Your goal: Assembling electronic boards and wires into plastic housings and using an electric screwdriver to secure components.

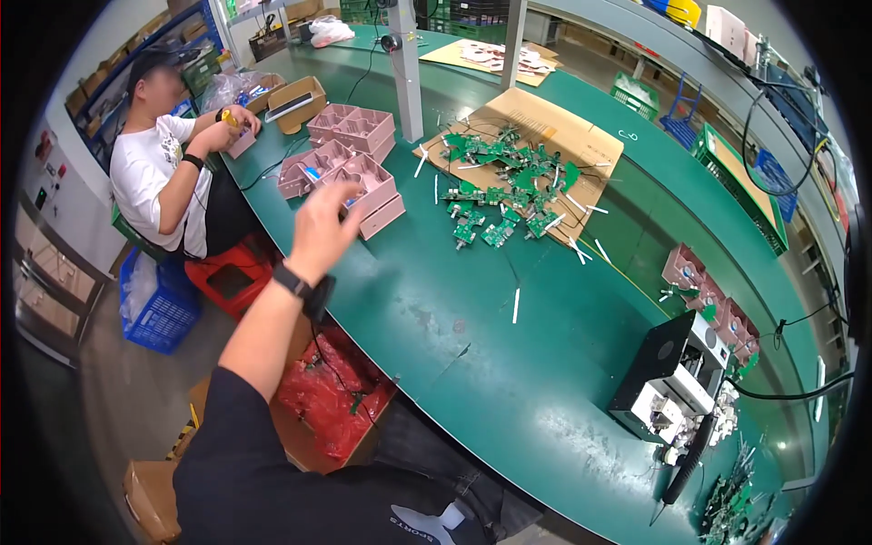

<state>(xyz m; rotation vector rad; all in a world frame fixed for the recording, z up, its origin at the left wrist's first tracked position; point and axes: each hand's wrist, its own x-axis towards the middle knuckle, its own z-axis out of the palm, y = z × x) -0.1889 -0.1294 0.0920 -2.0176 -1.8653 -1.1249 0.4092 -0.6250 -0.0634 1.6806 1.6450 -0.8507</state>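
My left hand [322, 227] reaches out over the green bench beside the nearest pink divided box [381, 213]. Its thumb and fingers are apart, and I see nothing held in them. Small blue and white pieces [313, 173] lie in the pink boxes just past the fingers; part of the box is hidden behind the hand. A black band [292, 280] circles my left wrist. My right hand is out of the picture. To the right of the boxes, a pile of green circuit boards [513, 173] with white-tagged wires spreads over a flattened cardboard sheet [581, 136].
A metal post [406, 91] rises behind the boxes. At the right stands a black-and-white bench machine [668, 372]. A seated co-worker [159, 173] handles something yellow at the far left. Below the bench edge, a carton holds a red bag [331, 400]. A blue crate [156, 304] sits on the floor.
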